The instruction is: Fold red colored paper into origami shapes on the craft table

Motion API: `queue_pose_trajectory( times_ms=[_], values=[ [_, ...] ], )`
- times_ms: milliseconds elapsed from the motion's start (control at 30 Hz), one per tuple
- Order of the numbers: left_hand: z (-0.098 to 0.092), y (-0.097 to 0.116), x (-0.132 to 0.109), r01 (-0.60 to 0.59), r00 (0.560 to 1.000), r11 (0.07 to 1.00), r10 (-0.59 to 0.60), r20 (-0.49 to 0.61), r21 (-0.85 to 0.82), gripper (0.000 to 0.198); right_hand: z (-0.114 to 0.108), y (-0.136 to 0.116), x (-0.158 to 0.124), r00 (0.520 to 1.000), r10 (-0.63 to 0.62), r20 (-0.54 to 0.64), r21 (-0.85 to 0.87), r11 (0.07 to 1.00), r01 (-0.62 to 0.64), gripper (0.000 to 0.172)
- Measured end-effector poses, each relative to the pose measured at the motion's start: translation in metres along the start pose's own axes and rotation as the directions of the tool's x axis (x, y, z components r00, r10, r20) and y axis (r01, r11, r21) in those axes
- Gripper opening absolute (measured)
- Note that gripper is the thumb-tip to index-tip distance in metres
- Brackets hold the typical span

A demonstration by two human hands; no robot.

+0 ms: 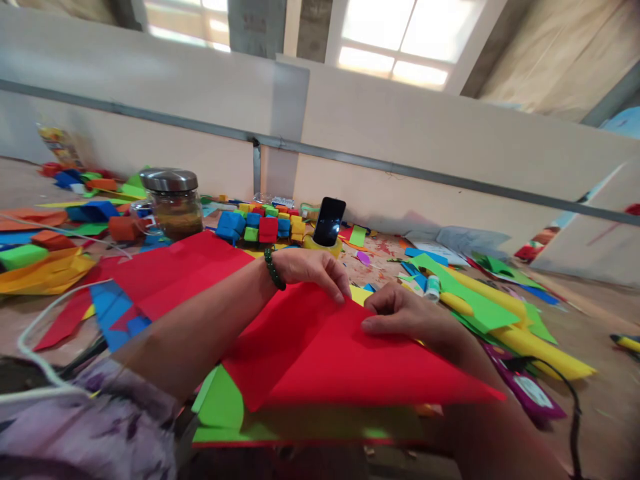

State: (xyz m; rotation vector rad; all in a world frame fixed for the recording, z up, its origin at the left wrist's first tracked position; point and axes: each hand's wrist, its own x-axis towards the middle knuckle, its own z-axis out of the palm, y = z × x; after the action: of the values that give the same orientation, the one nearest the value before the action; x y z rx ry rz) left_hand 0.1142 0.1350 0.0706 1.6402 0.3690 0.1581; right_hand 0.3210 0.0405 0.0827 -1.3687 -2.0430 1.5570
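Note:
A red sheet of paper (320, 360) with a crease down it is held up in front of me, its near edge lifted. My left hand (317, 270), with a dark green bead bracelet (274, 268) at the wrist, pinches the sheet's far edge. Close by on the right, my right hand (400, 310) grips the same edge between thumb and curled fingers. Beneath it lie green sheets (220, 407). Another red sheet (180, 270) rests to the left, partly behind my left forearm.
Small coloured paper cubes (267, 229) sit ahead, beside a phone (330, 221) propped in a yellow tape roll (323, 248). A lidded glass mug (173, 207) stands left. Yellow and green paper (480, 300), a glue stick (433, 288) and a purple power strip (525, 387) with a cable lie right.

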Motion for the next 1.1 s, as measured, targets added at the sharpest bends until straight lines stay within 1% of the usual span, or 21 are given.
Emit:
queue_pose_trajectory(
  times_ms=[133,233,333,400,433,467,500,533,600,667,700,733,767,800,867,900,967,1033,1100],
  values=[
    [0.003,0.003,-0.001,-0.003,1.0,1.0,0.004,-0.025,0.022,0.013,0.0,-0.001,0.001,1.0,-0.016,0.001,-0.038,0.999,0.016,0.05],
    [0.007,0.005,-0.004,-0.017,0.999,0.997,0.021,-0.045,0.071,0.01,0.002,-0.003,0.004,1.0,-0.019,-0.009,-0.071,0.997,0.018,0.052],
    [0.009,0.007,-0.007,-0.027,0.995,0.99,0.039,-0.087,0.14,0.01,0.003,-0.003,0.007,0.999,-0.035,-0.024,-0.088,0.996,0.033,0.051],
    [0.008,0.009,-0.008,-0.02,0.991,0.984,0.043,-0.126,0.179,0.011,0.0,0.0,0.007,0.998,-0.055,-0.043,-0.092,0.994,0.051,0.049],
    [0.008,0.01,-0.009,-0.014,0.987,0.982,0.043,-0.154,0.19,0.013,-0.003,0.002,0.006,0.995,-0.07,-0.078,-0.068,0.996,0.065,0.048],
    [0.007,0.012,-0.01,-0.009,0.98,0.981,0.047,-0.194,0.192,0.015,-0.007,0.004,0.005,0.987,-0.086,-0.139,-0.009,0.996,0.085,0.047],
    [0.006,0.014,-0.012,-0.01,0.968,0.982,0.057,-0.246,0.188,0.017,-0.012,0.007,0.003,0.969,-0.098,-0.225,0.088,0.989,0.12,0.048],
    [0.004,0.015,-0.014,-0.017,0.948,0.984,0.072,-0.309,0.178,0.02,-0.018,0.009,0.002,0.94,-0.101,-0.325,0.209,0.962,0.175,0.051],
    [0.003,0.016,-0.019,-0.046,0.891,0.988,0.106,-0.442,0.146,0.023,-0.028,0.012,0.0,0.86,-0.084,-0.503,0.423,0.844,0.33,0.062],
    [0.004,0.014,-0.025,-0.078,0.813,0.99,0.131,-0.567,0.117,0.028,-0.034,0.012,-0.001,0.798,-0.099,-0.595,0.509,0.722,0.469,0.075],
    [0.006,0.011,-0.028,-0.093,0.772,0.989,0.142,-0.619,0.112,0.03,-0.034,0.011,0.0,0.777,-0.126,-0.617,0.513,0.684,0.519,0.078],
    [0.008,0.008,-0.031,-0.107,0.732,0.987,0.157,-0.663,0.116,0.032,-0.034,0.01,0.001,0.759,-0.154,-0.633,0.503,0.663,0.554,0.078],
    [0.011,0.004,-0.033,-0.12,0.696,0.984,0.177,-0.696,0.13,0.034,-0.031,0.009,0.003,0.741,-0.175,-0.648,0.484,0.657,0.579,0.072],
    [0.015,0.0,-0.035,-0.131,0.672,0.981,0.196,-0.714,0.146,0.035,-0.028,0.008,0.005,0.724,-0.191,-0.663,0.458,0.661,0.594,0.064],
    [0.022,-0.008,-0.038,-0.145,0.649,0.974,0.227,-0.726,0.175,0.035,-0.021,0.007,0.009,0.683,-0.199,-0.703,0.398,0.685,0.61,0.046],
    [0.025,-0.011,-0.039,-0.144,0.638,0.97,0.241,-0.732,0.193,0.035,-0.017,0.007,0.01,0.663,-0.194,-0.724,0.371,0.7,0.61,0.041],
    [0.031,-0.016,-0.04,-0.123,0.599,0.959,0.278,-0.751,0.257,0.034,-0.013,0.008,0.012,0.628,-0.163,-0.761,0.334,0.732,0.594,0.036],
    [0.035,-0.018,-0.041,-0.091,0.545,0.932,0.343,-0.765,0.352,0.031,-0.012,0.009,0.012,0.597,-0.111,-0.795,0.314,0.765,0.561,0.035],
    [0.039,-0.017,-0.042,-0.058,0.503,0.89,0.417,-0.757,0.452,0.028,-0.012,0.009,0.01,0.572,-0.083,-0.816,0.297,0.788,0.539,0.037]
  ],
)
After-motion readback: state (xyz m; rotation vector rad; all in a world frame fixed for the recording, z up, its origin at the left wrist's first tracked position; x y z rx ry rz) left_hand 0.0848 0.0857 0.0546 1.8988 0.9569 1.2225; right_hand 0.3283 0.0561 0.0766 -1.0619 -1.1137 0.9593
